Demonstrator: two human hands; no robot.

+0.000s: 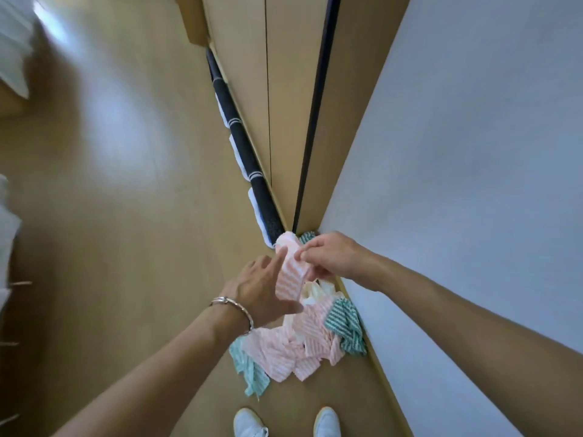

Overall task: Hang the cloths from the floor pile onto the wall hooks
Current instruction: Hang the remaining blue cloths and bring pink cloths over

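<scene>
A pink-and-white striped cloth (291, 271) hangs above the floor between both hands. My right hand (331, 257) pinches its upper edge with curled fingers. My left hand (262, 290), with a bracelet on the wrist, holds the cloth's lower left side, thumb under it and index finger stretched along it. Below lies the floor pile (303, 345) of pink, green and cream striped cloths, against the base of the white wall (457, 184). No wall hooks are in view.
A dark rolled mat (249, 159) with white bands lies along the foot of wooden sliding doors (277, 89). My two white shoes (249, 424) stand just before the pile. Wooden floor (126, 184) spreads to the left; white fabric shows at the left edge.
</scene>
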